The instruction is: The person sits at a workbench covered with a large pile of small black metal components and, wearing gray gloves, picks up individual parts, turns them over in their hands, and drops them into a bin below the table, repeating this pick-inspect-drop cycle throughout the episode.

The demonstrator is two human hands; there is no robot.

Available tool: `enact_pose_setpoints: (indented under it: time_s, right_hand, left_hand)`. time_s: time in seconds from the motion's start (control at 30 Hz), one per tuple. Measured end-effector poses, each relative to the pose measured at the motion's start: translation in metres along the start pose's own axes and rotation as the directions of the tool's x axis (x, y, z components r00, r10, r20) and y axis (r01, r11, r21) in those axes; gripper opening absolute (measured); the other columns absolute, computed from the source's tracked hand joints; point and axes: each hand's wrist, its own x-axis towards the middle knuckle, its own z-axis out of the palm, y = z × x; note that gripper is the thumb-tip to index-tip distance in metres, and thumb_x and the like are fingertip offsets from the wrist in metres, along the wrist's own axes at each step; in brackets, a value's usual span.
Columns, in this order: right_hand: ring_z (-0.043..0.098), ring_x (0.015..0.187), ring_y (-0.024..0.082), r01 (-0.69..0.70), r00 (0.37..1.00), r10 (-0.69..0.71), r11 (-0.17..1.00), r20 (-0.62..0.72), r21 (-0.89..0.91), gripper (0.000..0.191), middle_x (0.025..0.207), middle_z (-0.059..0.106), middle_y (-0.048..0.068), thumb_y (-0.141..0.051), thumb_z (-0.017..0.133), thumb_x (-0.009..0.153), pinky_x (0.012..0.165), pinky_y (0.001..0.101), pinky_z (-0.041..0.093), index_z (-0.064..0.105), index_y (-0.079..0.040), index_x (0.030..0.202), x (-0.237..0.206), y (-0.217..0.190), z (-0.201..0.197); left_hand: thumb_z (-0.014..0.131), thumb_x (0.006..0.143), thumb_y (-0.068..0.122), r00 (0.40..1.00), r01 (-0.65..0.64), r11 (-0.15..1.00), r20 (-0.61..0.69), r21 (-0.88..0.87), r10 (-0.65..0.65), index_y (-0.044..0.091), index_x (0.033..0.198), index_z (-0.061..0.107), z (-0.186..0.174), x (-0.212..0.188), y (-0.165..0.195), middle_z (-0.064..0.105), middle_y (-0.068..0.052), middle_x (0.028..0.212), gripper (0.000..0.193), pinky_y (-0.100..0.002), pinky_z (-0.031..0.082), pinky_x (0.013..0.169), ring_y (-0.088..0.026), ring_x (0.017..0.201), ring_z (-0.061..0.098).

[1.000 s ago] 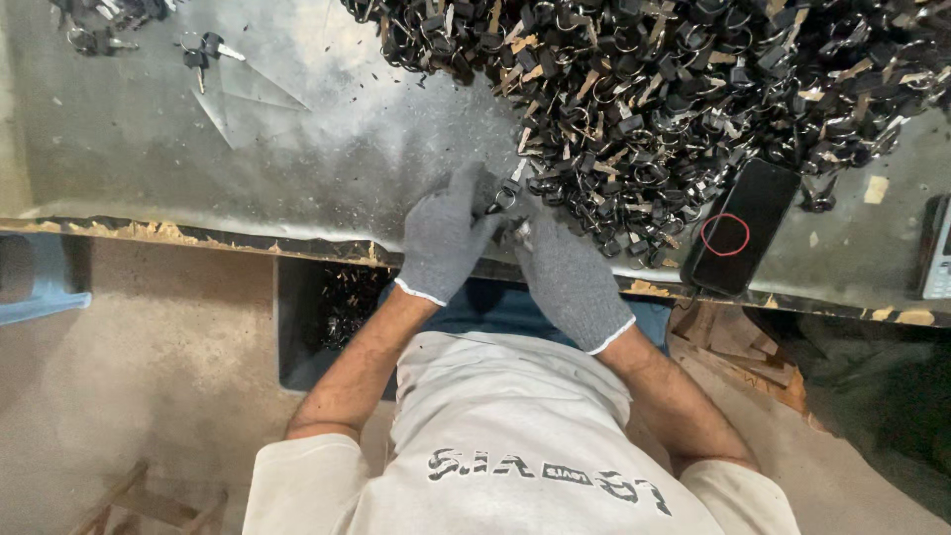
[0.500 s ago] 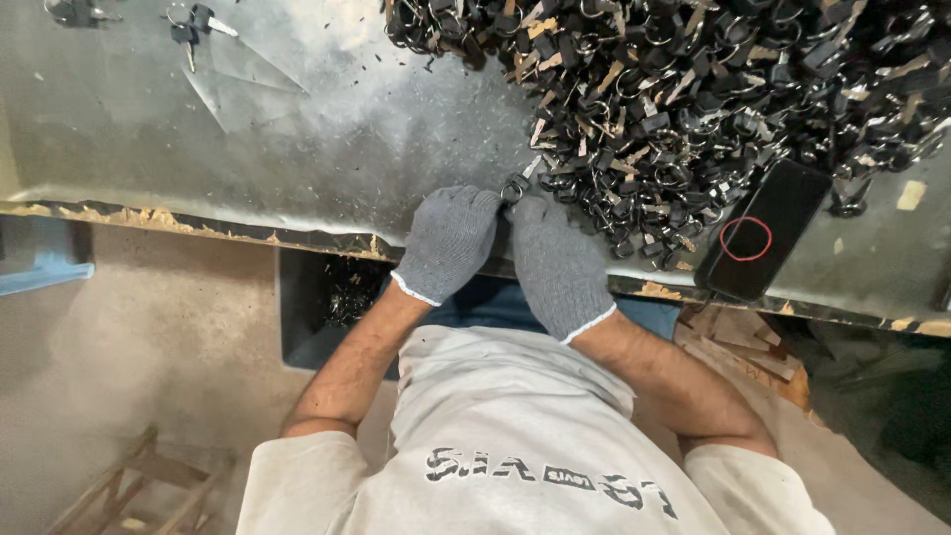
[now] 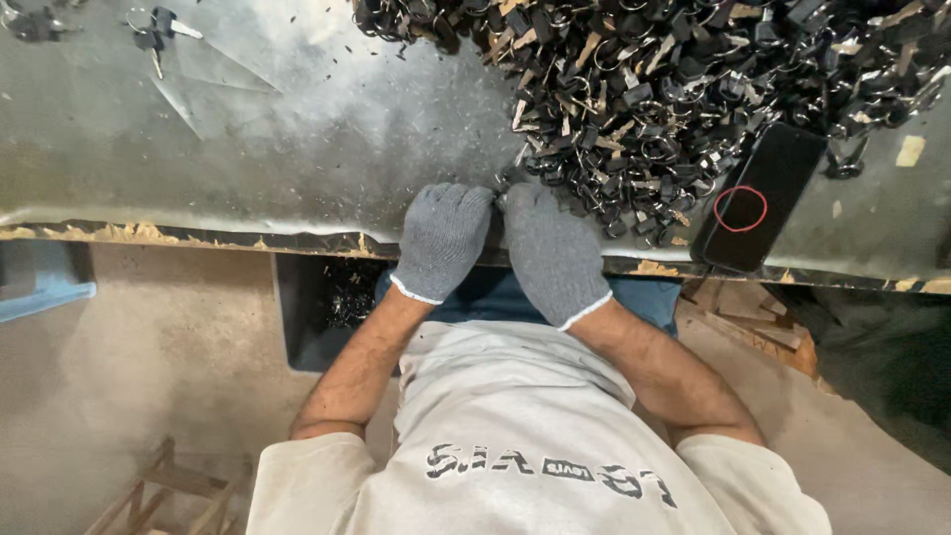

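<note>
Working at the near edge of the heap of keys (image 3: 674,89), the left hand (image 3: 441,238) and right hand (image 3: 555,253), both in grey knit gloves, sit side by side on the worktop (image 3: 297,149), knuckles up and fingers curled under. Something small and dark shows between the fingertips where the two hands meet, touching the heap's edge; whether either hand actually grips it cannot be told.

Handling, as a judgement: each key is small, rigid metal with a dark plastic head and a wire ring, light singly, not fragile. Rings tangle, so one piece may drag its neighbours. Knit gloves dull the fingertips; pinch the broad dark head rather than the thin blade.

A dark phone (image 3: 758,198) lies right of the heap's near edge. Two loose keys (image 3: 154,35) lie well left of the heap.
</note>
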Motion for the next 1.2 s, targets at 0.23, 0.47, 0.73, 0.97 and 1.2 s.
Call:
enact_pose_setpoints:
  time_s: [0.23,0.47,0.73,0.97,1.2]
  right_hand:
    - [0.07,0.061,0.031,-0.019,1.0,0.019,0.993,-0.001,0.115,0.019,0.077,0.067,0.014,-0.018,0.059,0.101,0.048,0.0424,0.055,0.056,-0.002,0.11,0.002,0.006,-0.003]
    - [0.07,0.061,0.03,0.068,0.989,-0.055,0.994,-0.141,0.091,0.028,0.087,0.068,0.014,-0.024,0.061,0.095,0.045,0.0415,0.053,0.058,-0.004,0.114,-0.002,0.003,-0.002]
    - [0.071,0.07,0.031,-0.051,0.992,0.061,0.995,0.107,-0.088,0.01,0.083,0.069,0.013,-0.015,0.06,0.105,0.057,0.0461,0.056,0.06,-0.007,0.099,-0.006,-0.015,0.016]
    - [0.069,0.071,0.046,0.1,0.964,-0.219,0.821,0.148,0.562,0.032,0.084,0.068,0.028,-0.02,0.065,0.096,0.058,0.0532,0.054,0.053,0.006,0.11,0.021,0.028,-0.003]
    - [0.071,0.068,0.036,0.017,0.998,-0.025,0.988,0.049,0.153,0.029,0.104,0.072,0.024,-0.025,0.065,0.095,0.055,0.0472,0.056,0.056,0.0,0.107,-0.008,0.003,-0.002]
  left_hand:
    - [0.068,0.09,0.011,0.999,0.013,1.0,0.046,0.027,-0.015,0.006,0.106,0.062,0.004,0.001,0.003,0.063,-0.014,0.095,0.018,-0.048,0.049,0.084,-0.034,0.09,0.062]
    - [0.068,0.085,0.006,0.988,0.141,0.99,-0.058,-0.027,-0.142,-0.004,0.132,0.058,0.004,-0.005,0.007,0.064,-0.017,0.102,0.049,-0.049,0.049,0.088,-0.037,0.096,0.062]
    - [0.066,0.085,0.001,0.997,0.078,0.99,0.03,-0.121,-0.075,0.003,0.123,0.062,-0.001,-0.005,0.004,0.065,-0.015,0.102,0.038,-0.048,0.05,0.093,-0.036,0.1,0.064]
    - [0.069,0.086,0.008,0.983,0.181,0.973,0.021,-0.142,-0.18,-0.001,0.128,0.059,-0.008,-0.004,0.006,0.069,-0.014,0.102,0.044,-0.048,0.052,0.086,-0.034,0.094,0.067]
    - [0.072,0.088,0.011,0.991,0.129,0.99,-0.028,0.052,-0.128,0.007,0.107,0.065,-0.009,-0.01,0.017,0.065,-0.011,0.095,0.021,-0.046,0.051,0.079,-0.031,0.091,0.066]
